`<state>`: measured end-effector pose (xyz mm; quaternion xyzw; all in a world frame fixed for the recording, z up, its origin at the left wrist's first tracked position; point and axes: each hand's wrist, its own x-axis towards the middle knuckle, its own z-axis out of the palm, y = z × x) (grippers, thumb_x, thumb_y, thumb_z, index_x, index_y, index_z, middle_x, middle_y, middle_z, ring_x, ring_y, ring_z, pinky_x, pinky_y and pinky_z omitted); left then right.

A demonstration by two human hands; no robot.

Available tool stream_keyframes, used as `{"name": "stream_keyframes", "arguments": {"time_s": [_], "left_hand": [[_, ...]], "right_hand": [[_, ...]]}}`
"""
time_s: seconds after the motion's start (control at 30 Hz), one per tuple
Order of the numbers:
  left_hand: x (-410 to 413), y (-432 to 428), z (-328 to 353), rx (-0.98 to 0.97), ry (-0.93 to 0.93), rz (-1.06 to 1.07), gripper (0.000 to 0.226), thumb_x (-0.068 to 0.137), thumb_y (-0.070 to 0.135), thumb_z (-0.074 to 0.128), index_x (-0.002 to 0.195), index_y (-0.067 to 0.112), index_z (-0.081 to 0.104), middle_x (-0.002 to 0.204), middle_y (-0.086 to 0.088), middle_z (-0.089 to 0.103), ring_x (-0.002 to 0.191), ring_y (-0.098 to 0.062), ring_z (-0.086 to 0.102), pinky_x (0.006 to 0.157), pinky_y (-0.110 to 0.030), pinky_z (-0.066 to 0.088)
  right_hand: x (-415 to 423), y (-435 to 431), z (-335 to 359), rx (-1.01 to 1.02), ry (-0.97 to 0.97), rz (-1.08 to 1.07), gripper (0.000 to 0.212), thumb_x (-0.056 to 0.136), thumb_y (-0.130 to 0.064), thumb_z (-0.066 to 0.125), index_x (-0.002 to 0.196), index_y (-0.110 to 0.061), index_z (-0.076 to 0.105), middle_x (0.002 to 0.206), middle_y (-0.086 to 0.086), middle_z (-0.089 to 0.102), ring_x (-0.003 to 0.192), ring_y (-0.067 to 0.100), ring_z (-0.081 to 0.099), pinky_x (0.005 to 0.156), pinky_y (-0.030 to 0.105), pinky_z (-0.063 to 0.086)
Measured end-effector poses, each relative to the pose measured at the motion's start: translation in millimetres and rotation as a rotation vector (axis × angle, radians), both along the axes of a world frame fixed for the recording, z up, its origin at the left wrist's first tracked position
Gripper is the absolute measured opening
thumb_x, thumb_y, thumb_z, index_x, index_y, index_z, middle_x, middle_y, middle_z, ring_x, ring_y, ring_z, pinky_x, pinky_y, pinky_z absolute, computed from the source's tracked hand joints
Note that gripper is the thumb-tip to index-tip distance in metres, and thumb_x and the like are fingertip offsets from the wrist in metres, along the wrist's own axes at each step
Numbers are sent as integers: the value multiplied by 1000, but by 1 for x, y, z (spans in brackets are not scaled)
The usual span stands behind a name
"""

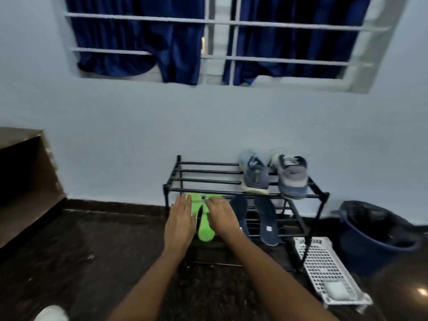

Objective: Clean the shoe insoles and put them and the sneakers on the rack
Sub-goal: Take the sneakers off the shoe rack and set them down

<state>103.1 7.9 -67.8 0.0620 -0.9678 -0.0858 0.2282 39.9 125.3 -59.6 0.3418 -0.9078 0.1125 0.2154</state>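
Observation:
A black metal shoe rack (208, 171) stands against the wall. Two grey-blue sneakers (254, 173) (292, 176) sit on the right of its top shelf. On the lower shelf lie two dark blue insoles (239, 209) (267, 222) and, to their left, two bright green insoles (205, 225). My left hand (181, 220) lies flat with straight fingers over the left green insole. My right hand (221, 216) rests on the right green insole, fingers bent at its top end; its grip is unclear.
A white perforated plastic basket (324, 265) lies on the dark floor right of the rack, with a small white object in it. A blue bucket lined with a black bag (375, 237) stands beyond it. A brown step (25, 172) is at the left.

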Motion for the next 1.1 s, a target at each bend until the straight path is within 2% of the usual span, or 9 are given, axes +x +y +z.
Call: {"name": "stream_keyframes", "arguments": {"time_s": [0.07, 0.13, 0.17, 0.23, 0.33, 0.5, 0.67, 0.9, 1.1], "left_hand": [[-22, 37, 19, 11, 11, -60, 65, 59, 12, 87, 116, -7, 61, 120, -24, 61, 108, -34, 63, 84, -45, 52], [-42, 73, 35, 22, 34, -108, 63, 88, 20, 63, 140, -2, 36, 148, -19, 34, 137, -27, 36, 111, -33, 28], [-54, 90, 41, 38, 51, -132, 60, 97, 24, 47, 147, 4, 21, 156, -13, 19, 144, -22, 19, 116, -30, 13], [-77, 115, 49, 55, 53, -153, 58, 100, 26, 37, 150, 10, 12, 158, -6, 9, 146, -17, 8, 116, -27, 6], [-109, 143, 60, 67, 34, -190, 62, 99, 27, 42, 150, 11, 11, 159, -6, 7, 146, -18, 9, 115, -30, 12], [-154, 154, 63, 45, -121, -175, 70, 94, 29, 53, 149, 10, 14, 158, -5, 4, 146, -20, 7, 113, -39, 25], [-177, 151, 62, 125, -203, -179, 62, 85, 24, 67, 137, 11, 36, 145, -7, 30, 135, -25, 28, 100, -41, 42], [-191, 152, 68, 239, -237, -160, 49, 74, 13, 78, 115, 0, 53, 122, -15, 51, 112, -31, 50, 81, -31, 42], [-180, 150, 63, 224, -147, -151, 41, 76, 9, 76, 110, 0, 54, 118, -14, 51, 114, -30, 49, 83, -35, 46]], "right_hand": [[-18, 44, 18, -32, 84, -88, 40, 38, -3, 81, 74, -9, 64, 68, 7, 63, 62, 25, 62, 57, 23, 50], [-33, 87, 34, -80, 129, -160, 45, 33, -2, 82, 76, -8, 66, 69, 7, 64, 61, 24, 63, 54, 23, 49], [-40, 107, 41, -89, 139, -198, 47, 33, 1, 81, 77, -6, 66, 70, 8, 64, 62, 25, 63, 54, 23, 49], [-54, 141, 50, -115, 155, -269, 48, 33, 6, 79, 78, -2, 65, 72, 12, 64, 64, 29, 63, 53, 26, 50], [-77, 182, 55, -182, 178, -283, 45, 40, 12, 73, 83, 2, 64, 78, 17, 64, 67, 33, 62, 56, 31, 54], [-113, 215, 50, -243, 55, -288, 51, 54, 8, 68, 104, 4, 59, 108, 20, 59, 96, 38, 58, 79, 40, 50], [-141, 216, 52, -211, -161, -251, 71, 70, -6, 70, 133, -5, 38, 137, 12, 40, 124, 29, 40, 101, 34, 35], [-155, 201, 72, -95, -389, -376, 56, 70, -6, 74, 116, -3, 43, 120, 12, 45, 111, 29, 46, 86, 38, 45], [-149, 197, 66, -255, -306, -365, 27, 70, 4, 62, 92, -3, 49, 105, 12, 53, 96, 25, 54, 79, 38, 49]]}}
